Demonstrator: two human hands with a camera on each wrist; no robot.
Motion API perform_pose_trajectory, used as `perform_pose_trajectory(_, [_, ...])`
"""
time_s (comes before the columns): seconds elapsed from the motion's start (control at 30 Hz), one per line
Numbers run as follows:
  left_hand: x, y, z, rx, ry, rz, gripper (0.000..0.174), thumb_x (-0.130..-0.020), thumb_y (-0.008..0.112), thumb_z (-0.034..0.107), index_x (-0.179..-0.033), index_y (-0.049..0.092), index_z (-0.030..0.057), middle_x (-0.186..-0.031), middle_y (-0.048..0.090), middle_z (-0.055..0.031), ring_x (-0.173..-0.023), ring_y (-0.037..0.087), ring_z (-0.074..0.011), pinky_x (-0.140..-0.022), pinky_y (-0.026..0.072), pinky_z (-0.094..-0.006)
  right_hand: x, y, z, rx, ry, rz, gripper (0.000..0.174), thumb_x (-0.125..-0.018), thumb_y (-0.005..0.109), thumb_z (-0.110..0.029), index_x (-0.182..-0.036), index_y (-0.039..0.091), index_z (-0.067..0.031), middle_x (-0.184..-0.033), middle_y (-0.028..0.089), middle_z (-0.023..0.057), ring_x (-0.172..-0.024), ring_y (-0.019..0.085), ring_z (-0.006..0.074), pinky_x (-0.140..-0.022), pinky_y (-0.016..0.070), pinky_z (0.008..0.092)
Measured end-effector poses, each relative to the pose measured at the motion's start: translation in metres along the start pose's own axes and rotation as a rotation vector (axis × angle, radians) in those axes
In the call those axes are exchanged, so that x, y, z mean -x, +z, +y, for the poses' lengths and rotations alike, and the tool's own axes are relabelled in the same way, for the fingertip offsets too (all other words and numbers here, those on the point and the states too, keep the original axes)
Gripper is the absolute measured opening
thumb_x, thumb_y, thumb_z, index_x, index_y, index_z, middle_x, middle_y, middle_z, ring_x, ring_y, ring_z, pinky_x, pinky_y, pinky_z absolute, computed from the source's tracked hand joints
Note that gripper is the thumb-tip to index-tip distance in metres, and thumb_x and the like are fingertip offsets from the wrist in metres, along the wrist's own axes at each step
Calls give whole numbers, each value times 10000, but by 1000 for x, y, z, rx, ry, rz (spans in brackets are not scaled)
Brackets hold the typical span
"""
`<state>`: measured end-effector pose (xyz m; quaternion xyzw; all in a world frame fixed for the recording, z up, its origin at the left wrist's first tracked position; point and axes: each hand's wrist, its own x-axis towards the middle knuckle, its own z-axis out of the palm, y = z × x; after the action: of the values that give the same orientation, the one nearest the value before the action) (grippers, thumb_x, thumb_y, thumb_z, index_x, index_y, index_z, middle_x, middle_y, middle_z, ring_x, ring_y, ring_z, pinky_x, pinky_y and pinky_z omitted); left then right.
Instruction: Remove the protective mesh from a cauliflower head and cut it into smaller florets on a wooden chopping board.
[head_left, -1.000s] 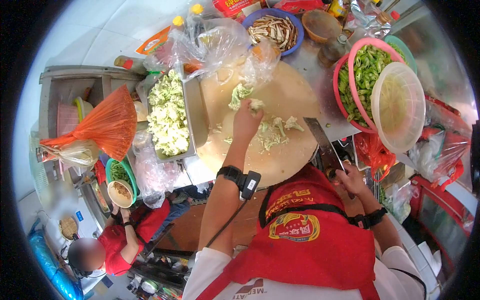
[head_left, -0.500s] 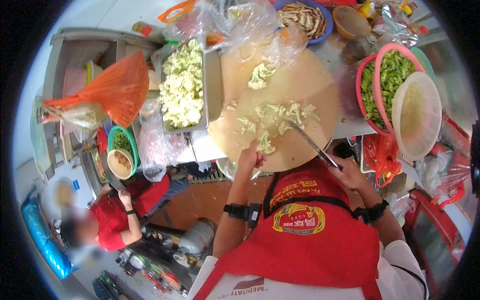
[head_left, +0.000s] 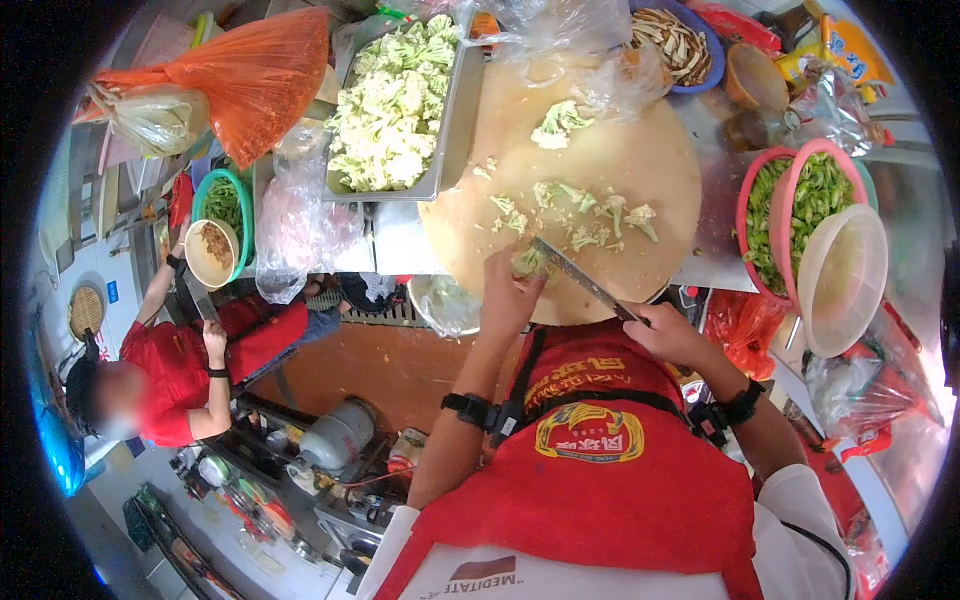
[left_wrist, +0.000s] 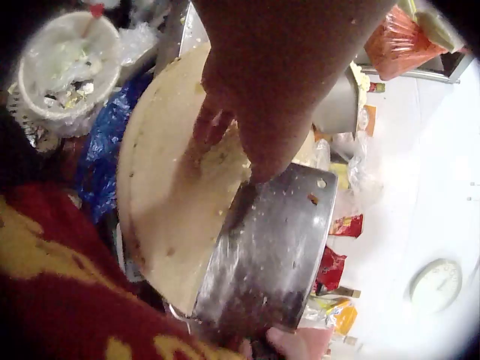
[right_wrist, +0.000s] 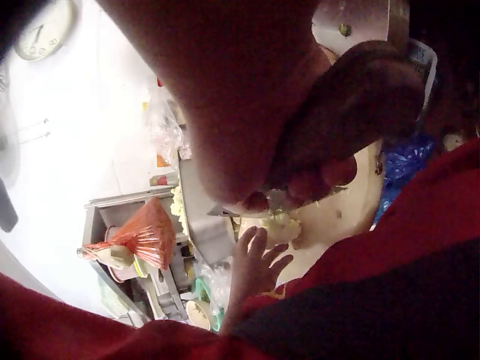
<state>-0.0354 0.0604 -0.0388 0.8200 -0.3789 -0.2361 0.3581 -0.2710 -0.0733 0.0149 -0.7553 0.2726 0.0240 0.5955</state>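
Note:
My left hand (head_left: 513, 290) holds a cauliflower floret (head_left: 529, 260) near the front edge of the round chopping board (head_left: 650, 150). Its fingers spread at the floret in the right wrist view, and part of the floret is hidden behind them. My right hand (head_left: 665, 334) grips the handle of a cleaver (head_left: 583, 277). The tip end of the blade reaches the held floret, close by the left fingers. In the left wrist view the broad blade (left_wrist: 262, 240) slants over the board. Several cut cauliflower pieces (head_left: 590, 236) lie beyond the blade, and a larger floret (head_left: 558, 125) sits farther back.
A metal pan (head_left: 455, 130) of cauliflower stands left of the board. Clear plastic bags (head_left: 560, 40) overlap its back edge. Pink baskets (head_left: 752, 215) of sliced green peppers stand at right. Another person (head_left: 165, 380) with a knife works at far left.
The left hand has left the farther floret and come to one near the board's front edge. The cleaver has swung from the board's right side to this floret. The head view has shifted.

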Motion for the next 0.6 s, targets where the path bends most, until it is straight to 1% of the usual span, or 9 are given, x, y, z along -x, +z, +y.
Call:
perform_pose_trajectory(0.07, [4,-2,13,26,-64,-92,502,-818,688,80,-1264,468,12,-1189,501,-225,-974,586,-348,-781,510,-382,-4,-10,-20,-55,208,-124,393,-874,512,-192,-1237,570,-51,-841,632,183,-762,611,247,-752,472,362])
perform_pose_trajectory(0.1, [5,-1,10,53,-107,-87,491,-821,678,68,-1263,471,14,-1179,511,-216,-965,591,-343,-778,513,-377,-5,-15,-28,-82,312,-185,397,-872,509,-202,-1230,573,-44,-919,648,195,-868,634,257,-837,475,366])
perform_pose_trajectory(0.2, [6,0,1,183,-247,-107,459,-827,643,24,-1256,482,21,-1161,531,-194,-950,602,-330,-777,519,-367,-6,-23,-30,-153,478,-245,371,-872,513,-197,-1195,585,-29,-817,620,161,-794,600,206,-797,478,355])
perform_pose_trajectory(0.27, [4,-7,1,336,-357,-168,442,-826,619,-15,-1248,492,26,-1164,532,-182,-957,603,-323,-789,523,-364,-6,-22,-25,-130,468,-236,369,-874,513,-192,-1197,583,-29,-807,606,150,-790,584,194,-791,474,355])
perform_pose_trajectory(0.4, [6,-1,-11,214,-157,-64,438,-820,586,-73,-1236,507,39,-1141,544,-182,-975,610,-307,-811,530,-362,-8,-20,-30,2,278,-245,406,-877,517,-185,-1259,552,-53,-916,630,180,-888,605,231,-858,464,360])
perform_pose_trajectory(0.47, [7,1,-12,157,-75,0,445,-816,585,-85,-1236,507,39,-1122,554,-182,-976,614,-303,-821,530,-361,-2,-9,-20,36,156,-160,421,-874,520,-193,-1281,540,-87,-789,604,198,-697,599,225,-718,482,357])
perform_pose_trajectory(0.5, [7,2,-13,168,-90,-11,444,-816,585,-86,-1235,507,39,-1129,550,-182,-989,610,-302,-823,531,-360,0,-6,-16,41,124,-137,430,-873,519,-194,-1291,533,-96,-768,600,211,-656,603,235,-687,487,359])
perform_pose_trajectory(0.53, [7,2,-14,180,-106,-21,444,-816,586,-87,-1235,508,38,-1135,546,-181,-1001,606,-302,-824,532,-358,1,-3,-13,48,91,-114,439,-872,518,-195,-1302,526,-106,-747,597,225,-614,607,245,-657,492,362])
perform_pose_trajectory(0.6, [6,3,-16,236,-163,-43,438,-823,584,-84,-1236,508,38,-1165,528,-180,-1029,593,-303,-828,532,-357,1,0,-12,38,80,-109,457,-871,512,-191,-1321,510,-112,-790,606,258,-639,629,293,-674,495,377])
